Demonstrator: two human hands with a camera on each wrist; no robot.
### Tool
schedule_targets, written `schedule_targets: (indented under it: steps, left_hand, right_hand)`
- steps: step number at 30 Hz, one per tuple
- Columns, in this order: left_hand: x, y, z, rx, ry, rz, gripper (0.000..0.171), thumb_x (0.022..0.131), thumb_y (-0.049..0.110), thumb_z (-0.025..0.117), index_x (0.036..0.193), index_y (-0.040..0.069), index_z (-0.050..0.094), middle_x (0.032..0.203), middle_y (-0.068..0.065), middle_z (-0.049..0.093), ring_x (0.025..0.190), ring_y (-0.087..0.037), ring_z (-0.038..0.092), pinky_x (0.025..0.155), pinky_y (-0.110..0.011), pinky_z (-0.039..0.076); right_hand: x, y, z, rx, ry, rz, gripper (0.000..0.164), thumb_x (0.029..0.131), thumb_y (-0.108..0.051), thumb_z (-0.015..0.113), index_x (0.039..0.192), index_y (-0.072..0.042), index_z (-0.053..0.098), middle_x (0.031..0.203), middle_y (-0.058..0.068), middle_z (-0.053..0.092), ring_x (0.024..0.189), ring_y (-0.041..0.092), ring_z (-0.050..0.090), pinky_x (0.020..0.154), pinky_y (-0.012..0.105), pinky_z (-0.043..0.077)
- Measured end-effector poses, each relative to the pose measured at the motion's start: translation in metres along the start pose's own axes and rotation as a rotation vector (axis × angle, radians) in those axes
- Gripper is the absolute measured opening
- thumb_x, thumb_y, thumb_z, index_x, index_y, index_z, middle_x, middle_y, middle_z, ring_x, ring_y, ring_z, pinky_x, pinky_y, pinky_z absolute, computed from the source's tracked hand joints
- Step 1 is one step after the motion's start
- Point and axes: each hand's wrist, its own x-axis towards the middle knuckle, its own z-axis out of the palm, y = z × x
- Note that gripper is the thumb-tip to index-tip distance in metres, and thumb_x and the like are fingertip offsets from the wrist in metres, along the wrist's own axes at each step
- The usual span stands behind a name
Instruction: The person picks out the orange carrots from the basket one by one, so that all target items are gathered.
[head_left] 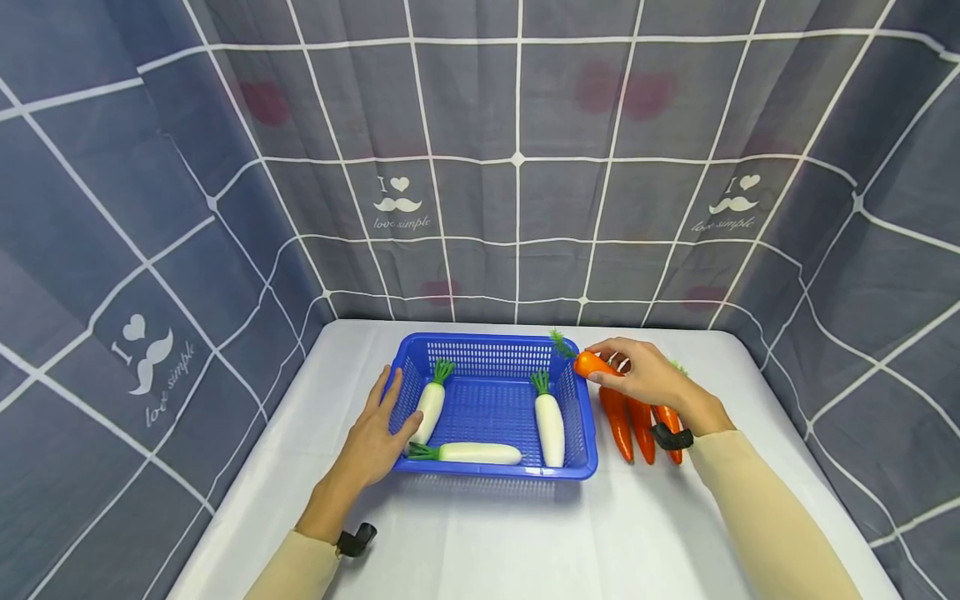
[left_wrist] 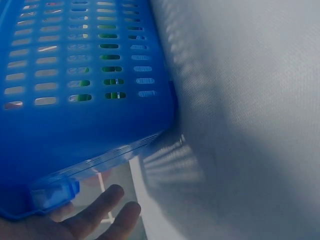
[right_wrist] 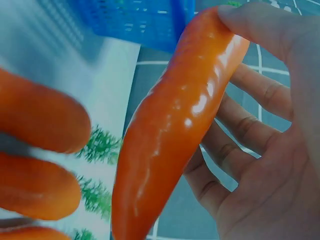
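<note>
In the head view my right hand (head_left: 651, 375) pinches an orange carrot (head_left: 591, 365) with a green leafy top, above the right rim of a blue plastic basket (head_left: 495, 472). The right wrist view shows the held carrot (right_wrist: 170, 120) tilted, its tip pointing down. My left hand (head_left: 375, 437) rests at the basket's left rim, fingers extended and spread. Inside the basket lie a white radish (head_left: 429, 412) on the left, another radish (head_left: 551, 429) on the right, and a third radish (head_left: 480, 453) along the near side.
Several carrots (head_left: 617, 425) lie side by side on the white tablecloth (head_left: 480, 542), right of the basket and partly under my right hand. A grey checked curtain (head_left: 480, 200) encloses the table at the back and both sides.
</note>
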Motion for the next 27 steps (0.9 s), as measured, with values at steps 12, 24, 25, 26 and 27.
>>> schedule_targets:
  steps: [12, 24, 25, 26, 27]
  left_hand:
    - [0.000, 0.002, -0.001, -0.007, -0.007, -0.007, 0.093, 0.119, 0.054, 0.060, 0.190, 0.019, 0.010, 0.200, -0.007, -0.003, 0.178, -0.053, 0.028, 0.136, -0.079, 0.038]
    - [0.000, 0.001, 0.000, -0.012, 0.001, -0.002, 0.092, 0.119, 0.051, 0.062, 0.189, 0.019, 0.011, 0.200, -0.008, -0.002, 0.177, -0.053, 0.029, 0.135, -0.079, 0.039]
    - [0.000, 0.001, 0.000, -0.012, 0.001, -0.001, 0.093, 0.119, 0.051, 0.061, 0.189, 0.019, 0.011, 0.200, -0.008, -0.002, 0.177, -0.053, 0.029, 0.135, -0.079, 0.039]
    - [0.000, 0.001, 0.000, -0.014, 0.002, -0.001, 0.093, 0.119, 0.051, 0.061, 0.189, 0.019, 0.011, 0.200, -0.008, -0.002, 0.177, -0.053, 0.029, 0.135, -0.079, 0.039]
    - [0.000, 0.001, 0.000, -0.015, 0.002, 0.000, 0.093, 0.119, 0.051, 0.061, 0.189, 0.019, 0.011, 0.200, -0.008, -0.002, 0.178, -0.053, 0.028, 0.136, -0.079, 0.039]
  right_hand:
    - [-0.023, 0.029, -0.007, 0.012, 0.038, 0.061, 0.054, 0.109, -0.044, 0.084, 0.154, -0.016, 0.074, 0.129, 0.013, 0.080, 0.107, 0.024, 0.075, 0.088, 0.035, 0.063]
    - [-0.045, 0.058, -0.015, -0.004, 0.088, 0.123, 0.057, 0.109, -0.043, 0.084, 0.156, -0.013, 0.072, 0.131, 0.019, 0.080, 0.106, 0.028, 0.077, 0.087, 0.037, 0.062]
    - [-0.047, 0.061, -0.015, -0.004, 0.093, 0.133, 0.057, 0.109, -0.043, 0.084, 0.156, -0.013, 0.072, 0.130, 0.019, 0.080, 0.106, 0.028, 0.077, 0.087, 0.036, 0.062]
    - [-0.049, 0.064, -0.016, -0.004, 0.096, 0.142, 0.058, 0.109, -0.043, 0.084, 0.156, -0.012, 0.072, 0.130, 0.020, 0.080, 0.106, 0.028, 0.077, 0.086, 0.036, 0.062]
    - [-0.050, 0.066, -0.016, -0.009, 0.098, 0.152, 0.058, 0.109, -0.044, 0.084, 0.156, -0.012, 0.071, 0.130, 0.020, 0.080, 0.106, 0.028, 0.077, 0.085, 0.035, 0.062]
